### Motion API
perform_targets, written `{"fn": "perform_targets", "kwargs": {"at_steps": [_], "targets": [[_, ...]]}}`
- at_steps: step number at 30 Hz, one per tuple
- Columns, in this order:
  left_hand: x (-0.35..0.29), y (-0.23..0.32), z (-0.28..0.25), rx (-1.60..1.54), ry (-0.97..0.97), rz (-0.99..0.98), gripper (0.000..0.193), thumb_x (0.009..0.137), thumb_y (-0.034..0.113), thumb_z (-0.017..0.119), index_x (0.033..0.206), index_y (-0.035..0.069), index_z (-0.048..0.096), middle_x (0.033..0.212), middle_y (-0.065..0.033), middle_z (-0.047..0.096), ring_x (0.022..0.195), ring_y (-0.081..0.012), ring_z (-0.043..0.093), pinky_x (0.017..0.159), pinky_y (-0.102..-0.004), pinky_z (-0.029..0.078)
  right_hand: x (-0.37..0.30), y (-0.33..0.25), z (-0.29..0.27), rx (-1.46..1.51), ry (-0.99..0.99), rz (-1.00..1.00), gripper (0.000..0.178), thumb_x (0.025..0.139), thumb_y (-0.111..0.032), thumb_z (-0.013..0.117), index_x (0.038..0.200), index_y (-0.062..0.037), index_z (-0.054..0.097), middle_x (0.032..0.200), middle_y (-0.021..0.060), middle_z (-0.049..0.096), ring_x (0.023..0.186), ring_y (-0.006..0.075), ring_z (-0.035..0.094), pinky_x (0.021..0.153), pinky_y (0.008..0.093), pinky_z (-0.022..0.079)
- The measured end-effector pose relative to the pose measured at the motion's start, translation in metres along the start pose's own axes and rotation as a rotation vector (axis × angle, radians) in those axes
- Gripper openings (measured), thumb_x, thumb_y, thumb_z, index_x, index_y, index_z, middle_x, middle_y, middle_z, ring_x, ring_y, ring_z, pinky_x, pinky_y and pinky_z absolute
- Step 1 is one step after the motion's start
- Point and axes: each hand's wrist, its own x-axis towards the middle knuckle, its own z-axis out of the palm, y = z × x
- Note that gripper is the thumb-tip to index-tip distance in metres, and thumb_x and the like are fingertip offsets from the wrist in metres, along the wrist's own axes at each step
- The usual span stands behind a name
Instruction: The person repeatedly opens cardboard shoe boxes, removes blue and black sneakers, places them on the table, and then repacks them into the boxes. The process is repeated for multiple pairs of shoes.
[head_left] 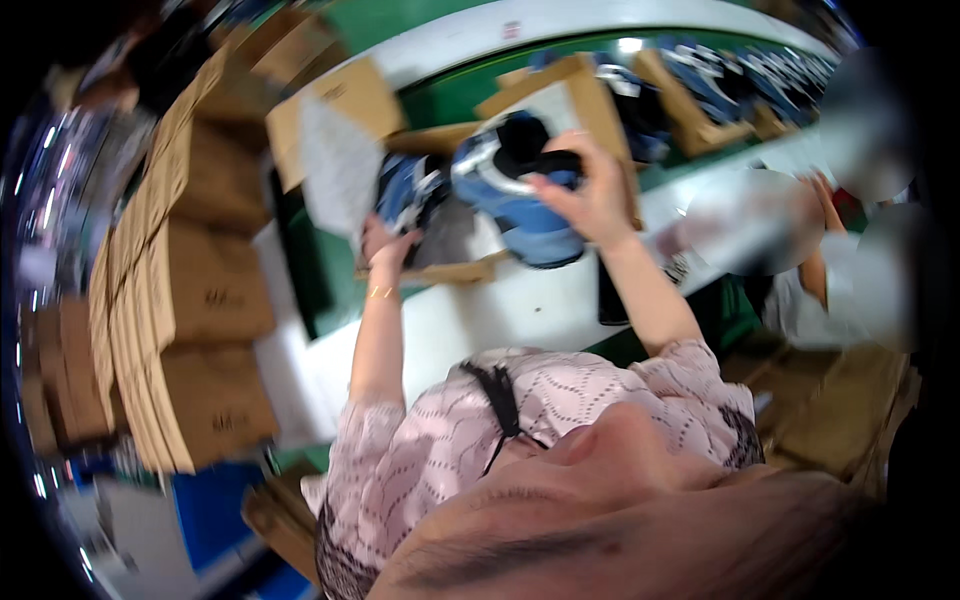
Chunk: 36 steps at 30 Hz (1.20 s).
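Observation:
My right hand [592, 195] is closed round the collar of a blue sneaker [545, 225] with white and black parts. That sneaker is held tilted above the right side of an open cardboard shoe box [455, 272]. A second blue sneaker [402, 190] lies in the box's left side. My left hand [385, 243] grips the near end of this second sneaker, at the box's near left corner; its fingertips are partly hidden. Pale wrapping paper [338, 165] hangs over the box's left side, by the raised brown lid [350, 100].
Stacked brown boxes [215, 290] stand at my left. More open boxes with blue sneakers [700, 85] line the green conveyor [440, 100] toward the right. A white ledge [470, 325] runs before me. At right, another person's arm [815, 270] shows near the ledge.

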Motion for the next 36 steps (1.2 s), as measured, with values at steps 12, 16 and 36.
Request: {"fn": "perform_targets", "kwargs": {"at_steps": [12, 16, 36], "targets": [[-0.065, -0.044, -0.102, -1.401, -0.806, 0.180, 0.097, 0.068, 0.030, 0.082, 0.142, -0.002, 0.026, 0.134, -0.0106, 0.046, 0.122, -0.0185, 0.046, 0.102, -0.0293, 0.035, -0.001, 0.002, -0.008, 0.080, 0.125, 0.070, 0.019, 0.079, -0.005, 0.070, 0.083, -0.0033, 0.051, 0.081, 0.0007, 0.049, 0.075, 0.0084, 0.048, 0.071, 0.0196, 0.037], [-0.095, -0.118, -0.110, -1.127, -1.218, 0.238, 0.099, 0.057, 0.015, 0.087, 0.140, 0.001, 0.034, 0.136, -0.0064, 0.045, 0.125, -0.0177, 0.042, 0.107, -0.0293, 0.029, 0.000, 0.010, -0.013, 0.090, 0.124, 0.087, 0.018, 0.079, -0.006, 0.069, 0.085, -0.0030, 0.052, 0.080, 0.0002, 0.050, 0.075, 0.0081, 0.047, 0.071, 0.0194, 0.037], [0.006, 0.024, -0.024, 0.118, -0.179, 0.965, 0.040, 0.090, 0.040, 0.052, 0.120, 0.016, 0.057, 0.138, -0.0079, 0.045, 0.134, -0.0295, 0.030, 0.108, -0.0528, 0.021, -0.073, -0.036, -0.184, -0.124, 0.738, 0.206, 0.041, 0.093, -0.024, 0.050, 0.122, 0.0049, 0.052, 0.115, 0.0138, 0.058, 0.102, 0.0228, 0.057, 0.090, 0.0346, 0.045]]}}
